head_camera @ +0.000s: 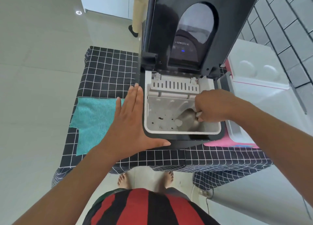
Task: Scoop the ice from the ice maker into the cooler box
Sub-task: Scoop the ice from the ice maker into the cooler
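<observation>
Behind right hand [213,106], scoop [187,119] handle.

The ice maker [184,140] is black outside with a white basket [150,123] inside, and a small blue light [183,51] shows on its raised lid. A grey metal scoop [187,118] lies among pale ice [169,118]. The tablecloth [108,69] is black with a white grid. A teal cloth [94,116] lies on it. The cooler box [254,82] is white and pink. The shirt [149,207] has red and black stripes.
</observation>
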